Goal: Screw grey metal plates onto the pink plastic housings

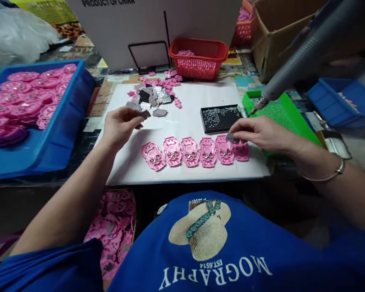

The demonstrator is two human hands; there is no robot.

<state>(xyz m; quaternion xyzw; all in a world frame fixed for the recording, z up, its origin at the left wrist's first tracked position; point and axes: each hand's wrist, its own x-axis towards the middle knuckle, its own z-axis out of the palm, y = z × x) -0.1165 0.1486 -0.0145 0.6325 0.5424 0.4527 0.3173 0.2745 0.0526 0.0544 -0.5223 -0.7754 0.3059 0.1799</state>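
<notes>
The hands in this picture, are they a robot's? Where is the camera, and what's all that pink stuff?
No robot here! These are a person's own two hands, seen by a camera worn on their head, looking forward and down. That's why their blue shirt shows at the bottom. There is only this one picture.

The left hand pinches a small dark flat piece in its fingers. The right hand holds a grey flat piece over the right end of a row of six pink parts.

The row lies on a white board. Farther back are a pile of flat pieces, a black tray of tiny shiny bits and a red basket. More pink parts fill much of the blue tray on the left.
</notes>
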